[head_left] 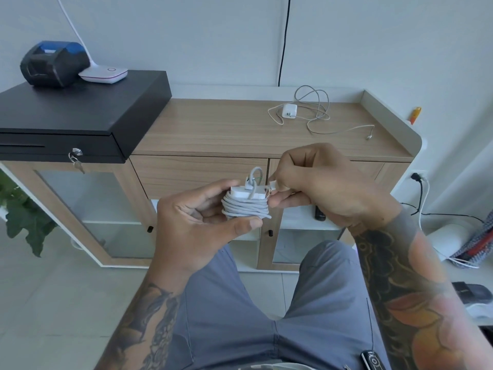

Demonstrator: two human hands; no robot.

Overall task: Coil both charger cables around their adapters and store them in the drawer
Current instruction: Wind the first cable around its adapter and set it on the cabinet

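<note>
Head view: left hand (197, 217) grips coiled charger (246, 202); right hand (320, 188) pinches cable end (272, 186), seemingly.

Cable tip (273, 187) hidden in right hand (320, 182)

I see a pale grey-white cable wound on a white square adapter (246, 201). The second white plug adapter (289, 111) trails a whitish-grey loose cable (317, 113) over the light wood-grain counter (213, 126), edged white. A matte black cash drawer box (80, 108) carries a black printer with a blue lid (54, 62). My trousers (266, 303) read slate blue; both forearms show dark tattoo patterns, the right with orange.
</note>
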